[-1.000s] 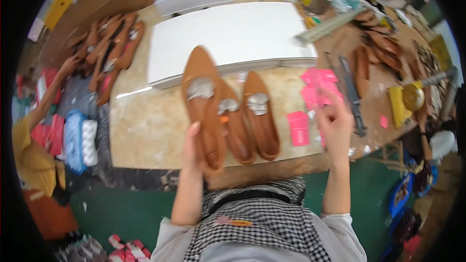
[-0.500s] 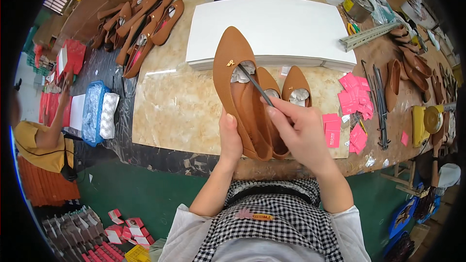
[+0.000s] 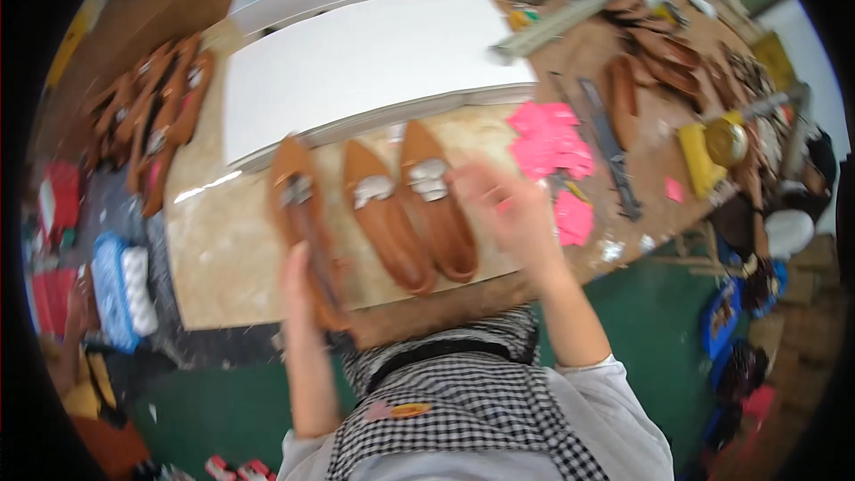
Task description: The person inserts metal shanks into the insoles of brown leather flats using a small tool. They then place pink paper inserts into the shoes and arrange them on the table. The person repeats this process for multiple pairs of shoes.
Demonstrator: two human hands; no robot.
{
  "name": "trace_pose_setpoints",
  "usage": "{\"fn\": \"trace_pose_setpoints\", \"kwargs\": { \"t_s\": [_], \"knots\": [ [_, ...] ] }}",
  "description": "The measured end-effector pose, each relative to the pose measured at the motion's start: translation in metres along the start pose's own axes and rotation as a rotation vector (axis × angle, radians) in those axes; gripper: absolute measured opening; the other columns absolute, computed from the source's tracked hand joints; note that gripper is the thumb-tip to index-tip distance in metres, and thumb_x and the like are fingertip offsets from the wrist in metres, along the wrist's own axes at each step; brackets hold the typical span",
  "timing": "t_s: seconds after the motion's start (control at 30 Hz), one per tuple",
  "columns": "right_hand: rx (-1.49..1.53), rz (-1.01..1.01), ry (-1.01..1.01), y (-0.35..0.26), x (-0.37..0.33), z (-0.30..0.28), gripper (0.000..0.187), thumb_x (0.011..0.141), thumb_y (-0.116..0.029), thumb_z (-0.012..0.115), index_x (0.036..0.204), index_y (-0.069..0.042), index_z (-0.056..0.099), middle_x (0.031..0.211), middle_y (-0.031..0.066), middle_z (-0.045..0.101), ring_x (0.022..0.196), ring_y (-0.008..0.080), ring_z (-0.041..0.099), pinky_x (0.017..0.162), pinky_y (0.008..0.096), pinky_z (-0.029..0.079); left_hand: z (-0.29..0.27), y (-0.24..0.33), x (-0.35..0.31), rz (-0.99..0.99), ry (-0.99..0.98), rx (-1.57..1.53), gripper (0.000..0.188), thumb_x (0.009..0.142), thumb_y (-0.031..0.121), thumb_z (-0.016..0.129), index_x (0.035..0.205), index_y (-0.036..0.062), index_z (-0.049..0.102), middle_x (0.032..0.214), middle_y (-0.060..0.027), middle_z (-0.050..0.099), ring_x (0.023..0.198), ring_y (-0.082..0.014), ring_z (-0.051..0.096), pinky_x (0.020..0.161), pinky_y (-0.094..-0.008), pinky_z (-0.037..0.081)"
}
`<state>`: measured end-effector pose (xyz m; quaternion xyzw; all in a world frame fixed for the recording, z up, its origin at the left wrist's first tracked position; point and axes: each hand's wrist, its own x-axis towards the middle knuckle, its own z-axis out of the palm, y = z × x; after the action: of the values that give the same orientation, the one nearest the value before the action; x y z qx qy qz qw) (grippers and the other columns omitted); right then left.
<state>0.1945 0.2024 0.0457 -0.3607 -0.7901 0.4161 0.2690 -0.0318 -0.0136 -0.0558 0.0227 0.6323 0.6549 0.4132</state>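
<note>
The left hand [image 3: 298, 281] grips a tan pointed flat shoe [image 3: 303, 232] by its heel end, fingers wrapped round the back of it, so that the toe points away from the person and the metal buckle [image 3: 297, 189] on its vamp faces up. The picture is smeared with motion, so whether the shoe rests on the marble slab [image 3: 223, 258] or is lifted just off it cannot be told.

The right hand [image 3: 508, 209] hovers with its fingers loosely spread just to the right of two more tan shoes; whether something small is pinched in it cannot be told. Those two shoes [image 3: 414, 218] lie side by side between the hands, toes away, each with a pale buckle already sitting on the vamp. Judging by that, the buckle work on these two looks done and the shoe in the left hand is the one being dealt with now.

Just beyond the right hand lies a scatter of pink tags [image 3: 552, 147]. Beyond both hands a white board [image 3: 374, 53] covers the middle of the bench. Far beyond the left hand a row of further tan shoes [image 3: 165, 116] waits, and far beyond the right hand lie brown shoe pieces [image 3: 655, 58], apparently work left to do.
</note>
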Motion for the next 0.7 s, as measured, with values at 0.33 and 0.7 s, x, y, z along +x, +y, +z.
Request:
{"fn": "trace_pose_setpoints", "kwargs": {
  "t_s": [0.33, 0.7],
  "knots": [
    [-1.017, 0.195, 0.421, 0.243, -0.004, -0.172, 0.021, 0.086, -0.028, 0.071, 0.086, -0.007, 0.071, 0.082, 0.0129, 0.069, 0.084, 0.0352, 0.066, 0.075, 0.0461, 0.053, 0.101, 0.041, -0.013, 0.266, -0.069, 1.041, 0.058, 0.090, 0.016, 0.065, 0.144, -0.0008, 0.050, 0.088, -0.0063, 0.069, 0.071, -0.0088, 0.056, 0.068, -0.0276, 0.048],
    [0.170, 0.213, 0.107, 0.028, -0.017, -0.068, 0.029, 0.091, -0.010, 0.068, 0.120, -0.006, 0.066, 0.058, 0.0007, 0.061, 0.049, 0.0045, 0.052, 0.046, 0.0227, 0.036, 0.069, 0.013, -0.026, -0.242, -0.388, -0.285, 0.072, 0.094, 0.054, 0.050, 0.139, -0.0014, 0.048, 0.124, -0.0175, 0.064, 0.100, -0.0280, 0.068, 0.088, -0.0402, 0.056]
  ]
}}
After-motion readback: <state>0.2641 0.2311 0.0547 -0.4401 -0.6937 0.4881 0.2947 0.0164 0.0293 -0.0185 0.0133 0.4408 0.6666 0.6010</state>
